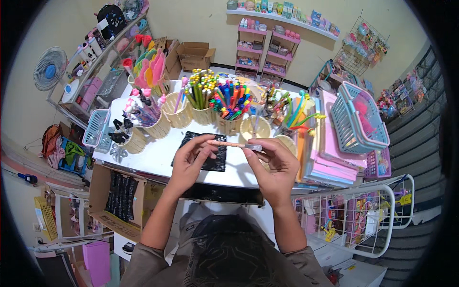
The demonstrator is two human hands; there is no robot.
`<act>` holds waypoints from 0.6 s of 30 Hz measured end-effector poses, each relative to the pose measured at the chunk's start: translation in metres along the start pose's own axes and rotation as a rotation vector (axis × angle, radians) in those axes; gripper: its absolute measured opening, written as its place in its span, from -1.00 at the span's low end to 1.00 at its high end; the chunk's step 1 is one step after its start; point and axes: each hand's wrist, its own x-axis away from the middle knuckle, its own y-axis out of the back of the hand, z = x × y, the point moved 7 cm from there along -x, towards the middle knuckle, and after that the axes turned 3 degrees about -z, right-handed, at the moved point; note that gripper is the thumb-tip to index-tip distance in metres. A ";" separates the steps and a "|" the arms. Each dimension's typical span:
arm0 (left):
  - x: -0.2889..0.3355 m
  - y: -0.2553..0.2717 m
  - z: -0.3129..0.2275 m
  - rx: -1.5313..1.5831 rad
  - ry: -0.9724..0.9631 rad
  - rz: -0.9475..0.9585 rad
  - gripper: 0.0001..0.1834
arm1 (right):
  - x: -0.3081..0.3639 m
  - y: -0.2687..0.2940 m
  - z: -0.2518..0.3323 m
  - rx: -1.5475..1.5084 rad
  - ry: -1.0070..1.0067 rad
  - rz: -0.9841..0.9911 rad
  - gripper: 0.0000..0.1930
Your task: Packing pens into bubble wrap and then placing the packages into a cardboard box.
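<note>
My left hand (190,161) pinches one end of a slim peach-coloured stick, shaped like a pen (228,144), between thumb and fingers. The stick lies nearly level over the table. At its other end, my right hand (273,165) grips a small greyish, shiny, rounded piece (253,147); I cannot make out its kind, nor whether it is joined to the stick. Below both hands, a black sheet of bubble wrap (217,162) lies flat on the white table (158,161).
Woven cups of pens (230,125), pencils and novelty pens line the table's far side. A blue basket (98,128) stands at left; another (357,119) tops stacked pink folders (330,160) at right. An open carton (122,215) and a white wire rack (354,215) flank me.
</note>
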 end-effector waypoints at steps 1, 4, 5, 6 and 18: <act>0.006 0.010 0.004 -0.005 0.005 0.004 -0.63 | 0.007 -0.005 -0.011 -0.027 -0.105 -0.006 -0.74; 0.018 0.049 0.021 -0.006 0.092 -0.033 -0.72 | 0.025 -0.023 -0.040 -0.058 -0.249 -0.026 -0.73; 0.021 0.059 0.020 -0.031 0.059 -0.043 -0.73 | 0.029 -0.029 -0.051 -0.059 -0.300 -0.008 -0.74; 0.024 0.068 0.020 -0.055 0.027 -0.052 -0.75 | 0.035 -0.035 -0.061 -0.059 -0.351 0.011 -0.74; 0.024 0.112 0.019 -0.680 -0.247 0.196 -0.83 | 0.061 -0.053 -0.113 0.513 -0.196 0.191 -0.78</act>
